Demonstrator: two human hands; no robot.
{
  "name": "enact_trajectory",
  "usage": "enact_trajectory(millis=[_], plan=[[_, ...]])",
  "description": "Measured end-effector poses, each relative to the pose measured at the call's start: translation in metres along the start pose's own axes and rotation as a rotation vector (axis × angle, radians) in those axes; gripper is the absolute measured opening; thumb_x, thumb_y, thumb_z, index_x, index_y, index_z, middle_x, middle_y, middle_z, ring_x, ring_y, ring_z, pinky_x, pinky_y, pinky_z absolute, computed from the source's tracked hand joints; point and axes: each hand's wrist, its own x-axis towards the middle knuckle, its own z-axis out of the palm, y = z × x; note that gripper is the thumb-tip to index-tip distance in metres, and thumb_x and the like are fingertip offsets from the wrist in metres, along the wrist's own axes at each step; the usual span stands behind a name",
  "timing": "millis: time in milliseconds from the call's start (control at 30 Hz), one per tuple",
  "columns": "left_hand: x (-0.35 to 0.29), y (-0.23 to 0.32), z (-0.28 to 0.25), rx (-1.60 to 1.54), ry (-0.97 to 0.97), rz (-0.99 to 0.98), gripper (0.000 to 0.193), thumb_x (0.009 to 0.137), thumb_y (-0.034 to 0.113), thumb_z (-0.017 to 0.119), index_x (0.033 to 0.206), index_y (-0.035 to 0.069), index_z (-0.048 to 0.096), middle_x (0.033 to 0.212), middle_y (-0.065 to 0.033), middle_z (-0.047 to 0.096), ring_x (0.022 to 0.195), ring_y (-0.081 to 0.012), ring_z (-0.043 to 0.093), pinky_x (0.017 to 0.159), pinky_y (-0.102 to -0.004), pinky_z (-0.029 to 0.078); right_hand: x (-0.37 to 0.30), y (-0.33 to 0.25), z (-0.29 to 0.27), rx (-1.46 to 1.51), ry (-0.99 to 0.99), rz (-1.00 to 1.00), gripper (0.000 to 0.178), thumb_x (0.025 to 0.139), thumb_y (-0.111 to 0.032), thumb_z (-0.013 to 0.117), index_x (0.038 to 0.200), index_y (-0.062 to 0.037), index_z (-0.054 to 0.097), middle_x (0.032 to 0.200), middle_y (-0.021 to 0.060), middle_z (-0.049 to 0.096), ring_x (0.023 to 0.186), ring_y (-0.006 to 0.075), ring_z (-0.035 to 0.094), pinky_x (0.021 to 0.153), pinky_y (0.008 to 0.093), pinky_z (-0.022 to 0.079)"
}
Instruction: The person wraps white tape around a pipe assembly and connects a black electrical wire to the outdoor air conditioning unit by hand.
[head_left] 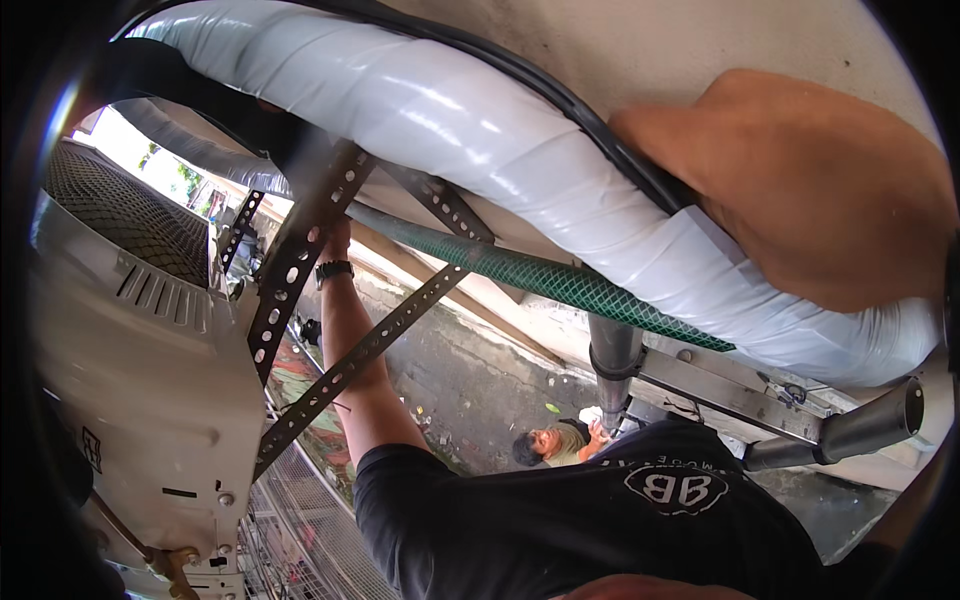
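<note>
A thick pipe bundle [420, 105] wrapped in shiny white tape curves from the upper left to the right. My right hand [800, 190] is large and blurred against its upper right side, beside a black cable [540, 88]. A loose-looking flap of tape shows near that hand, whose fingers are hidden or smeared. My left arm, with a dark wristwatch [335, 270], reaches up behind a perforated metal bracket [290, 275]. Most of my left hand [338, 238] is hidden by that bracket, close to a green mesh-patterned hose [560, 275].
An outdoor air-conditioner unit [150, 345] stands at left, with a brass valve [170, 560] low on it. A perforated strut [360, 360] slants across my arm. Grey pipes [614, 350] and a metal rail [730, 395] lie at right. Far below, another person [560, 442] is on the ground.
</note>
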Motion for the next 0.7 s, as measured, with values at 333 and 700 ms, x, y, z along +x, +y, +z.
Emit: enact_trajectory(millis=[333, 700], plan=[[0.017, 0.007, 0.024, -0.130, 0.004, -0.001, 0.052, 0.095, 0.033, 0.061, 0.136, 0.002, 0.056, 0.130, -0.0271, 0.062, 0.115, -0.0453, 0.062, 0.094, -0.0550, 0.052, -0.020, -0.019, -0.016, 0.075, -0.074, 0.023, 0.024, 0.088, -0.001, 0.061, 0.111, 0.0056, 0.059, 0.084, 0.0250, 0.070, 0.083, 0.0439, 0.069, 0.075, 0.0503, 0.053], [0.022, 0.000, 0.023, -0.137, 0.013, -0.034, 0.051, 0.095, 0.030, 0.061, 0.138, 0.003, 0.056, 0.136, -0.0269, 0.059, 0.122, -0.0455, 0.058, 0.099, -0.0553, 0.049, -0.014, -0.019, -0.027, 0.134, -0.133, -0.038, 0.034, 0.083, 0.003, 0.057, 0.115, 0.0157, 0.060, 0.087, 0.0311, 0.070, 0.087, 0.0433, 0.071, 0.080, 0.0486, 0.056]])
